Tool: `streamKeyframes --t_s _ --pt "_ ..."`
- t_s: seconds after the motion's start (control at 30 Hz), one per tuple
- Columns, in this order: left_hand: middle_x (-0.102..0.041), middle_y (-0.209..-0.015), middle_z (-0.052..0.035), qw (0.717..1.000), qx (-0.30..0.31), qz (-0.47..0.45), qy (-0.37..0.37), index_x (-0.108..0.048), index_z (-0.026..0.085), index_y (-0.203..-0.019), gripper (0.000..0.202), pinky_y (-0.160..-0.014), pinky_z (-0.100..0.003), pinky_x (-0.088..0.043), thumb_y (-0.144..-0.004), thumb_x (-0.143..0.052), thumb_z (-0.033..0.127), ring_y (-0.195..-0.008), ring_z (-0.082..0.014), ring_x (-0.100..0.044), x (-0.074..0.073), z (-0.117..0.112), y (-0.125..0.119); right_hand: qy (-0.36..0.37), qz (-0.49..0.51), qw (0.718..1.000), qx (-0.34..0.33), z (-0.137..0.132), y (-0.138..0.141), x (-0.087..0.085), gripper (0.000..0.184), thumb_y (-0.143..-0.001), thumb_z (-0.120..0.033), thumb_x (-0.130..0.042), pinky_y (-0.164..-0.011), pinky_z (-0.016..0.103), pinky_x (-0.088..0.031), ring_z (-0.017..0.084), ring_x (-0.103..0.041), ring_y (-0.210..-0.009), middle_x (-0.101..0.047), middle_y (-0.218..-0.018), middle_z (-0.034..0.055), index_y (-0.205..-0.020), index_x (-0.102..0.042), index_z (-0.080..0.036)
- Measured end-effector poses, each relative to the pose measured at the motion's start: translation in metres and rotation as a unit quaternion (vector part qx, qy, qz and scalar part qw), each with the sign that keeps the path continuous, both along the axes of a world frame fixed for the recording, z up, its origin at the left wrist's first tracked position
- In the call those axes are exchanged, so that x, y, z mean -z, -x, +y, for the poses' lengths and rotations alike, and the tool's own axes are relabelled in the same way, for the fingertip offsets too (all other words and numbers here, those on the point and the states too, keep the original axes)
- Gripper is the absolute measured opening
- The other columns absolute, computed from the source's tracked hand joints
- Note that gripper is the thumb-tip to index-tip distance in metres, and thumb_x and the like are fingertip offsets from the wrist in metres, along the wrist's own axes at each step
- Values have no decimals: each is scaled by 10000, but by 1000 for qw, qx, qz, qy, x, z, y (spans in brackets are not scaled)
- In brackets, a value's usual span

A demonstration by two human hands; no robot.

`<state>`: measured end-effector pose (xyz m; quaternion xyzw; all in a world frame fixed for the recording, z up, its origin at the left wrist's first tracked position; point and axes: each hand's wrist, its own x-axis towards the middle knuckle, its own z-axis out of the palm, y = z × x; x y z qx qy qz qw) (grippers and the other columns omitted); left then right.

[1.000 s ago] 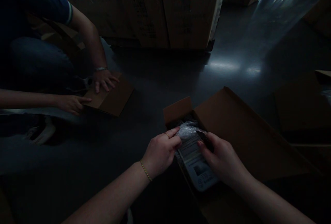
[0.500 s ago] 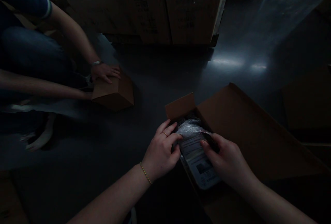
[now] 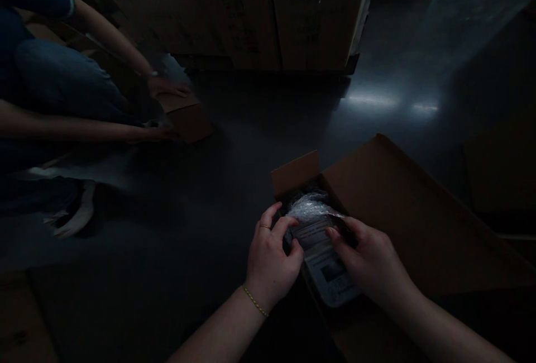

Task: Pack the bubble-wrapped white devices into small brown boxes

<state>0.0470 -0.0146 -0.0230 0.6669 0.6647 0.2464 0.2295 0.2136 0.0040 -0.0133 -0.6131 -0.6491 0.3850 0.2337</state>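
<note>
Since half a second ago, a co-worker's small cardboard carton (image 3: pixel 190 123) has shifted farther off towards ten o'clock, counted from mid-view, and the person's left hand (image 3: pixel 274 262) has swung at the wrist towards the right hand (image 3: pixel 372 257). Both of these hands work between four and five o'clock, over an open shipping carton (image 3: pixel 297 174). Inside it lie a flat packet with a printed label (image 3: pixel 330 271) and, at its far end, crumpled clear plastic wrap (image 3: pixel 310 206).

The left fingers are bent and parted, with a gap between thumb and forefinger; whether their tips press the wrap cannot be told. The right thumb and fingers pinch a dark flat object (image 3: pixel 345 232), too dim to identify. The right hand hides part of the packet's right side, and the left covers some of the carton's near-left edge. A long flap (image 3: pixel 393 212) spreads out behind the right hand towards three o'clock.

The co-worker's far hand (image 3: pixel 170 86) lies on the small carton's top, while the near one, blurred, is low at its side. A shoe (image 3: pixel 86 212) rests near nine o'clock. Large printed cartons (image 3: pixel 243 17) wall off twelve o'clock, and another dim carton (image 3: pixel 498 167) stands at three.
</note>
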Motion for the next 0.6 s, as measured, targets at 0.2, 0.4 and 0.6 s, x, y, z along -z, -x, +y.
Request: streamKeyframes --t_s 0.2,0.4,0.6 --pt "-355 -1249 -48 1000 -10 -15 -7 -542 216 -895 240 -958 -428 -362 -679 -530 112 -1145 -222 -373 1 -1 -1 -8 -24 1000 2 -1 1 0 258 -794 -326 -455 -530 240 -429 169 -597 -692 -646 -844 37 -977 -579 -193" --pt "-373 -1232 -51 999 -18 -24 -26 -546 208 -877 226 -943 -446 -376 -677 -542 104 -1131 -231 -389 5 0 -3 -16 -20 1000 0 0 2 1 243 -784 -321 -458 -611 255 -447 174 -597 -738 -645 -847 38 -943 -589 -192" --pt "-369 -1243 -42 999 -19 -25 -12 -544 216 -891 241 -960 -434 -358 -681 -535 98 -1151 -220 -369 5 0 -3 -11 -35 999 -4 0 3 1 204 -795 -309 -449 -620 254 -438 166 -594 -713 -642 -800 21 -898 -588 -202"
